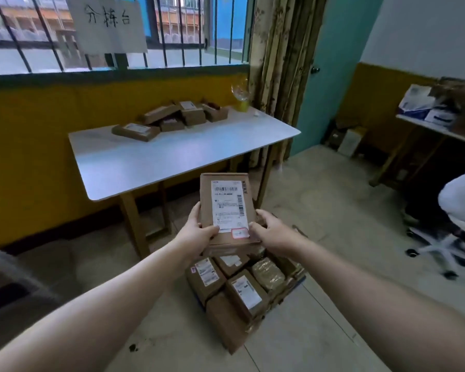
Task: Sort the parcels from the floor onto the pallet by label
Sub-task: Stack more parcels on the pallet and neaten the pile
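1. Parcel, a flat brown cardboard box, is held in the air between both hands. Its white label faces up with barcodes showing, but the print is too small to read.
2. On its near left edge the left hand grips it, fingers curled round the side and thumb lying on top just beside the label's lower corner.
3. At the near right corner the right hand grasps it the same way, its thumb on top at the red-outlined sticker.
4. Directly beneath the hands a heap of parcels lies on the floor. Several have white labels up, and one is wrapped in clear film.
5. Beyond the hands stands a white bench. A loose cluster of boxes lies along its far side, well apart from the hands.
6. Far to the right of the right hand is an office chair with a white star base.
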`<state>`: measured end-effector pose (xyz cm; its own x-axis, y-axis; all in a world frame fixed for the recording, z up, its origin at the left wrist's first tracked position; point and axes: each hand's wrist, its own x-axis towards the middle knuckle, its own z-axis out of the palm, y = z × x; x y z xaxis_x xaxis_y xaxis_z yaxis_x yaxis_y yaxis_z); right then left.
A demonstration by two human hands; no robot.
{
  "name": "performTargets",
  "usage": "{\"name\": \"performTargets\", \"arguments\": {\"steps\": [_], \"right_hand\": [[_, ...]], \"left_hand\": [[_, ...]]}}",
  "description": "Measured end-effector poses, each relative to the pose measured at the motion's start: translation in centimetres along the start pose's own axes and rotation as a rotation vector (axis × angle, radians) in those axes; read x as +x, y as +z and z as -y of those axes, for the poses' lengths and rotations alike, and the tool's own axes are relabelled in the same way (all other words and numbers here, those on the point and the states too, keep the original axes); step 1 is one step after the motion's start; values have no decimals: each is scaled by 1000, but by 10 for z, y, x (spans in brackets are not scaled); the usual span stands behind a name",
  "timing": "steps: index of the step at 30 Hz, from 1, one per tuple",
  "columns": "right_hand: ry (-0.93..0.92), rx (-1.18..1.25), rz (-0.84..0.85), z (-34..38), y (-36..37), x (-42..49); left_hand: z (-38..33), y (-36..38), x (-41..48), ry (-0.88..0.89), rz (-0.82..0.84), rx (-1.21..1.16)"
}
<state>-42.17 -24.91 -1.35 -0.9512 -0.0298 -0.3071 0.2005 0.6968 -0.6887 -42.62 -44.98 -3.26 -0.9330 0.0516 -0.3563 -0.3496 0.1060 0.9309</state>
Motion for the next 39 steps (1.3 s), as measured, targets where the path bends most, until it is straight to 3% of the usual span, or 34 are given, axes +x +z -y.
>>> {"name": "performTargets", "arguments": {"steps": [9, 14, 25, 31, 39], "right_hand": [[51, -169, 147, -45, 31, 93], [-27, -307, 318, -92, 57, 147], [-174, -589, 578, -263, 164, 240], [-285, -855, 590, -340, 218, 265], [-281, -901, 635, -382, 246, 262]], "left_hand": [[77, -4, 66, -204, -125, -7], [139, 11, 87, -375, -261, -95], [356, 101, 133, -670, -486, -257], [449, 138, 165, -660, -514, -397], [497, 155, 185, -653, -517, -445]]}}
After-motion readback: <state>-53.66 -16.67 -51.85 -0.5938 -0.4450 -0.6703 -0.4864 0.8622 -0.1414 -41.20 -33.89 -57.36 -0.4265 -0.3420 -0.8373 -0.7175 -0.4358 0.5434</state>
